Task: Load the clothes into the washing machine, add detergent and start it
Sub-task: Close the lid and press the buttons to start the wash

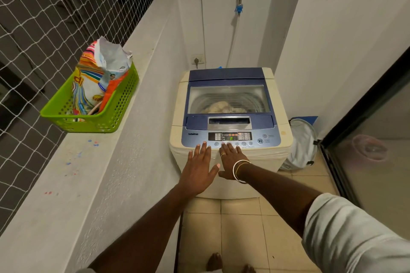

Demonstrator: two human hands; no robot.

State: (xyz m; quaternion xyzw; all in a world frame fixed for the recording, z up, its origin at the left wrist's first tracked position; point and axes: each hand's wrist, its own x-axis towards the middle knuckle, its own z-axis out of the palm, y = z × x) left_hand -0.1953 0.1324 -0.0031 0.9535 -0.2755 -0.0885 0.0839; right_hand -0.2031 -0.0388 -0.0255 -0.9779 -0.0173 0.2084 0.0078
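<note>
Bare toes (214,261) stand on the beige tiled floor (239,228) at the bottom edge, and a pale grey sleeve (355,239) covers the right upper arm. Both forearms reach forward to the cream top-loading washing machine (277,150). The left hand (198,169) lies flat with straight, spread fingers, its fingertips on the front edge of the blue control panel (195,137); it grasps nothing. The right hand (230,159), just beside it, is likewise flat and empty, its fingertips at the row of round buttons below the lit display (230,136). It wears a thin gold ring (223,154) and bangles (238,170) at the wrist. The machine's blue-framed lid (228,75) is down, and pale clothes (224,107) show in the drum through its clear window. On the grey concrete ledge (88,173) to the left sits a lime-green perforated plastic basket (115,108) holding an opened, brightly striped detergent bag (95,86). A pale fabric laundry bag (301,144) slumps on the floor right of the machine.
</note>
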